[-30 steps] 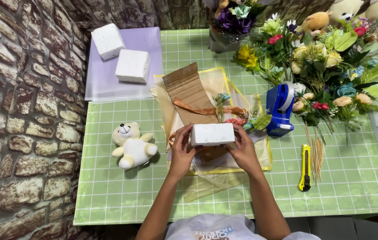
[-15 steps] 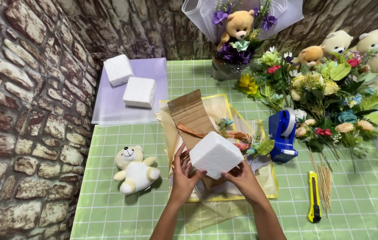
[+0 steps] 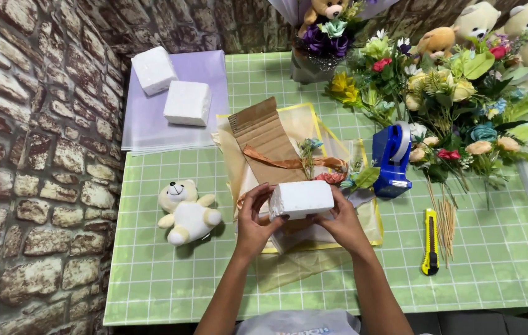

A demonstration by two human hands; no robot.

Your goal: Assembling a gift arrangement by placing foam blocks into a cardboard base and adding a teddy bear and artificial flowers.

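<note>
Head view: left hand (image 3: 253, 224) and right hand (image 3: 338, 224) clamp a white rectangular foam block (image 3: 301, 198); squeezing harder could crumble it onto the yellow wrapping sheet (image 3: 372, 231).

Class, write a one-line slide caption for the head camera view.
Both hands, left hand and right hand, hold a white foam block.

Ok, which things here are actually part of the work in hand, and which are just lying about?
In hand:
white rectangular foam block, held between left hand and right hand
yellow-edged sheer wrapping sheets beneath it
corrugated brown cardboard strip

Lying about:
small cream teddy bear
yellow utility knife
blue tape dispenser
two white foam cubes on lilac paper
</note>
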